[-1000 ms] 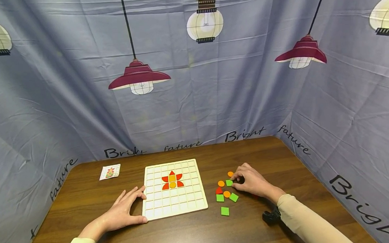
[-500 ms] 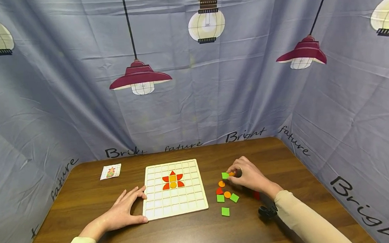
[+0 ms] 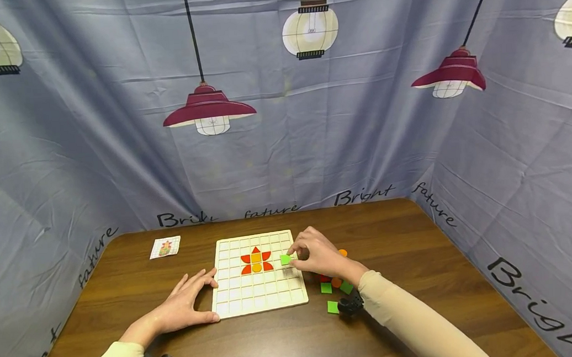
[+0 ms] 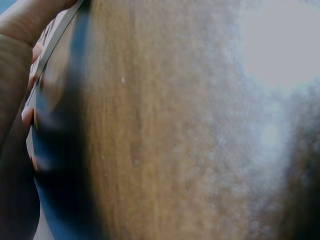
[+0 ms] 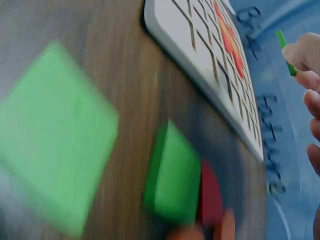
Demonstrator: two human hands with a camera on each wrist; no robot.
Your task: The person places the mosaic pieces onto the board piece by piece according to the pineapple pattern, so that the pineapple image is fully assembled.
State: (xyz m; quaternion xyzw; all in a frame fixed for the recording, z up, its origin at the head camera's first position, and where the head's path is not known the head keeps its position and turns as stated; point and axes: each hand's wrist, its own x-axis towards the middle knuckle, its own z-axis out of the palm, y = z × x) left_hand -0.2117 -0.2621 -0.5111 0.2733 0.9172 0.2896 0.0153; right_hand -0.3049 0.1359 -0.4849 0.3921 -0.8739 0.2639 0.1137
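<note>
Right hand point(image 3: 318, 252) pinches green square point(image 3: 285, 260), likely light, stiff, best held by edges; board point(image 3: 244, 297) lies below grip, left hand point(image 3: 182, 307) spread loosely at board's left edge.

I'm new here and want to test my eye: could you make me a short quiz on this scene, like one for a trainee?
1. Multiple choice: what colour is the square piece pinched by the right hand? A) red B) green C) orange
2. True or false: the left hand is gripping the picture card.
3. Count: how many red petal-shaped pieces lie on the board?

Key:
1. B
2. False; it touches the board's edge.
3. Four
</note>
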